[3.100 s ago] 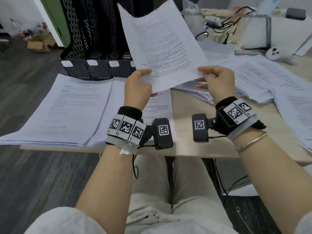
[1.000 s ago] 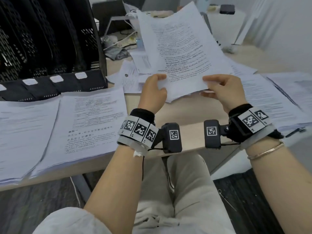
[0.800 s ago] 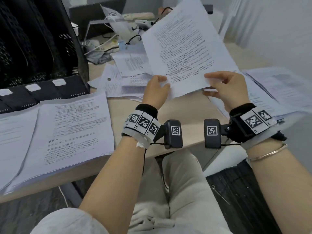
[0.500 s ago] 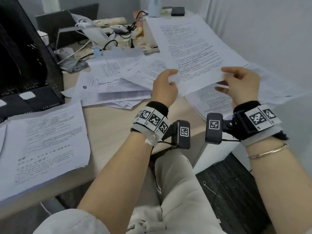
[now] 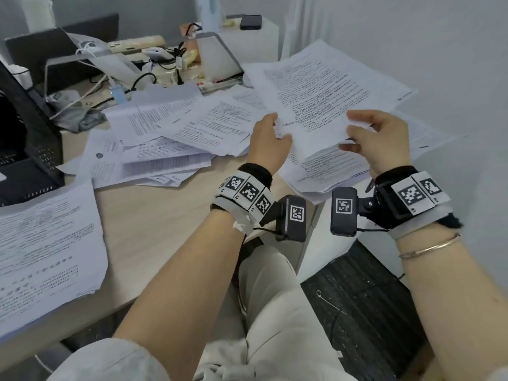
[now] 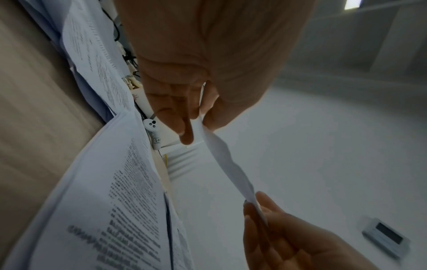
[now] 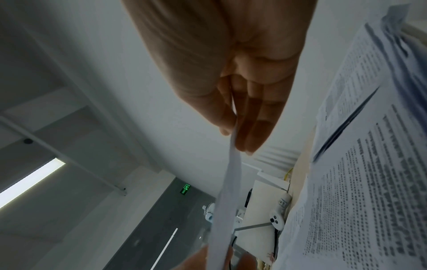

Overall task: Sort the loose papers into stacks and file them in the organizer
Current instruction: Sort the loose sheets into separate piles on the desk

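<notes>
A printed sheet (image 5: 324,100) hangs in the air above the right end of the desk, tilted away from me. My left hand (image 5: 270,145) pinches its near left edge, and my right hand (image 5: 376,141) pinches its near right edge. In the left wrist view the sheet (image 6: 227,162) is seen edge-on, caught between thumb and fingers. The right wrist view has the same thin edge (image 7: 227,191) held between thumb and fingertips. Under the sheet lies a stack of papers (image 5: 330,171). The black mesh organizer (image 5: 30,149) stands at the far left.
Loose papers (image 5: 170,138) are scattered over the middle of the desk (image 5: 154,224). A sorted stack (image 5: 44,248) lies at the near left. Cables, a power strip (image 5: 137,45) and a metal stand (image 5: 217,56) crowd the back. A white wall is on the right.
My view has swung right, away from the organizer and the sorted stacks. Both hands have carried the sheet to the right and lowered it toward the stack at the desk's right end.
</notes>
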`<state>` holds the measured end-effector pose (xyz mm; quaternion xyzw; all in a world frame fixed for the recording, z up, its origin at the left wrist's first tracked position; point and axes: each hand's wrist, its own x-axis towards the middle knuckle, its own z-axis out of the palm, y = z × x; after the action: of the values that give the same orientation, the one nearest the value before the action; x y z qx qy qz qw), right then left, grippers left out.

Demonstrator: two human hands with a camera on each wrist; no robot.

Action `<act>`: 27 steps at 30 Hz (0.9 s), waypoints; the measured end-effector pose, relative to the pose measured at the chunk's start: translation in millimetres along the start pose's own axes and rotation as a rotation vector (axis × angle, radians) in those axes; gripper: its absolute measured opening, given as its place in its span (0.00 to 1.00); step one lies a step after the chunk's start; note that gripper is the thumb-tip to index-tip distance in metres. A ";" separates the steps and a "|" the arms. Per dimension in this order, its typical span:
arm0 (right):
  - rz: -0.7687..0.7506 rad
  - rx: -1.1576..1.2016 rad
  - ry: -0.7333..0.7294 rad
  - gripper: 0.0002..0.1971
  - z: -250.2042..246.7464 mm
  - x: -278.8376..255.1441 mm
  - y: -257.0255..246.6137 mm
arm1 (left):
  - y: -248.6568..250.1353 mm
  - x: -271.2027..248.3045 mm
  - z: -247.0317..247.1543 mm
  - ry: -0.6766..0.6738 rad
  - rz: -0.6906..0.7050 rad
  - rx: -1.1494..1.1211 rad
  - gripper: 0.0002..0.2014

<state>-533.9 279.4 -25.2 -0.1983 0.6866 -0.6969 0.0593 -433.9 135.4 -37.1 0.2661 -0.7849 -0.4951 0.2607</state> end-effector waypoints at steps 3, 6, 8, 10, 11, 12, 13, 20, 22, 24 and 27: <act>-0.013 -0.026 0.024 0.14 -5.8 4.5 1.1 | 6.0 4.4 3.4 -0.021 0.007 0.078 0.26; -0.006 -0.086 0.055 0.15 -9.5 4.8 4.4 | 7.0 3.4 9.6 -0.020 0.004 0.089 0.26; 0.003 -0.127 0.079 0.16 -12.3 3.1 7.0 | 5.3 -1.6 14.6 -0.026 -0.016 0.068 0.26; 0.008 -0.157 0.107 0.17 -16.3 2.8 10.9 | 2.7 -7.7 19.8 -0.037 -0.033 0.062 0.27; 0.010 -0.169 0.120 0.18 -17.9 2.7 13.0 | 1.1 -11.2 21.7 -0.045 -0.042 0.051 0.27; 0.011 -0.184 0.133 0.18 -19.5 3.0 14.7 | -0.8 -14.6 23.4 -0.054 -0.048 0.043 0.28; 0.008 -0.203 0.142 0.19 -20.7 3.4 16.7 | -2.9 -17.8 24.8 -0.060 -0.058 0.046 0.28; -0.007 -0.275 0.187 0.21 -19.7 4.8 21.7 | -4.6 -35.4 23.8 -0.115 -0.110 0.035 0.16; -0.027 -0.320 0.180 0.21 -18.6 3.0 20.4 | -4.7 -37.0 20.4 -0.162 -0.130 0.064 0.17; -0.036 -0.338 0.176 0.21 -17.1 2.2 19.9 | -6.5 -37.6 15.5 -0.214 -0.158 0.160 0.22; -0.033 -0.344 0.168 0.19 -8.7 0.3 16.2 | -12.8 -38.1 5.3 -0.274 -0.202 0.211 0.22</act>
<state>-540.4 286.6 -40.8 -0.1577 0.7949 -0.5842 -0.0446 -407.9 159.9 -56.4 0.2995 -0.8299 -0.4654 0.0708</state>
